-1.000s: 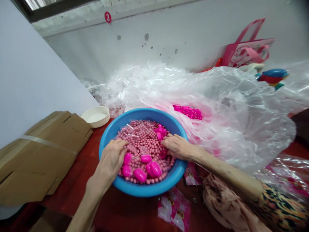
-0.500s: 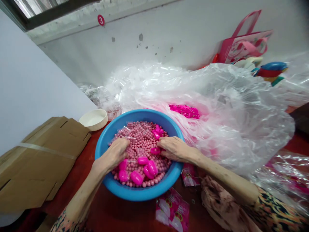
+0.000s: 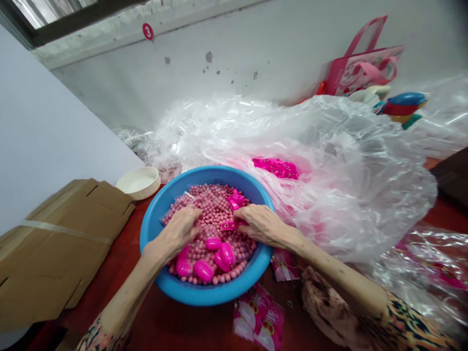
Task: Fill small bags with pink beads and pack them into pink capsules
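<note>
A round blue basin (image 3: 175,292) holds many pink beads (image 3: 214,207) and several glossy magenta plastic cases (image 3: 204,270). Over the beads at the left, my left hand (image 3: 181,225) has its fingers curled in; whatever they grip is hidden. My right hand (image 3: 260,225), at the basin's right side, pinches a small flat magenta plastic piece (image 3: 228,225) with holes in it. Just above that lies another magenta piece (image 3: 236,200), among the beads. Clear little bags (image 3: 185,197) rest on the beads at the far left of the basin.
Flattened cardboard (image 3: 66,243) and a white round lid or dish (image 3: 139,183) are at the left. Behind and right spreads clear plastic sheeting (image 3: 351,180) around magenta pieces (image 3: 277,167). Printed pink packets (image 3: 260,319) and a brown cloth (image 3: 325,307) lie in front.
The view has shifted slightly. My left hand's fingers have moved a little inward, and the magenta piece in my right hand has turned so its holes show.
</note>
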### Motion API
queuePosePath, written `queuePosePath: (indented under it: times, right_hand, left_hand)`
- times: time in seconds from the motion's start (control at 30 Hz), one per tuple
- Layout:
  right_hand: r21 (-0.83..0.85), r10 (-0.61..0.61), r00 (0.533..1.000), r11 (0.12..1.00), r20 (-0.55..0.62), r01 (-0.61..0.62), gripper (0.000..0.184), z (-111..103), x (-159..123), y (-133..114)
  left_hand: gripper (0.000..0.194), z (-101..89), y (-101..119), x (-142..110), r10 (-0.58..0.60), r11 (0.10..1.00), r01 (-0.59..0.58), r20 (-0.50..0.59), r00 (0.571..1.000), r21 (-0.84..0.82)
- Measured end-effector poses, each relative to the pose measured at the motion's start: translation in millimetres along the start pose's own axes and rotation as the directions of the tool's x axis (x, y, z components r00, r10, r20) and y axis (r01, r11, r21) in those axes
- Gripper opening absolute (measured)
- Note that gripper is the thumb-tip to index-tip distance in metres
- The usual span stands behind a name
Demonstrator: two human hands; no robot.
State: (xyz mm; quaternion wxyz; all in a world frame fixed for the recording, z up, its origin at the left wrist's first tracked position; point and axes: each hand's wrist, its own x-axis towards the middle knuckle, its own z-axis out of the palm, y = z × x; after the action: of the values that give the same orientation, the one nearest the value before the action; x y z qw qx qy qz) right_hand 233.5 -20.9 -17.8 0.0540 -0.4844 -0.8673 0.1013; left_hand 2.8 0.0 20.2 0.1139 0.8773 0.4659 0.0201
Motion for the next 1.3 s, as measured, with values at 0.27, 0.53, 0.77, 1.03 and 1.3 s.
queuePosePath:
  times: [0.27,0.53,0.77,1.03,1.3]
  right_hand:
    - [-0.003,0.017,0.999,1.0,-0.045,-0.017,0.014,2,0,0]
    - [-0.01,0.044,0.996,0.999,-0.082,-0.045,0.012,-1,-1,-5]
    - [-0.028,0.037,0.99,0.999,-0.139,-0.042,0.006,3,-1,-2]
    - [-0.114,0.007,0.945,0.992,-0.326,-0.046,0.015,-4,-6,-13]
    - [-0.21,-0.115,0.783,0.977,-0.612,-0.021,0.03,-8,-23,-28]
  left_hand:
    - [0.018,22.1,-5,7,-0.054,0.996,0.047,-0.093,0.994,-0.07]
    - [0.006,32.6,-19,9,-0.121,0.952,0.105,-0.039,0.992,-0.287]
    - [0.026,11.8,0,5,-0.326,0.692,0.245,0.008,0.945,-0.679]
    - [0.031,-0.6,22,-16,-0.421,0.226,0.181,0.071,0.904,-0.957]
    - [0.027,5.8,59,-36,-0.35,-0.115,0.055,0.092,0.932,-0.992]
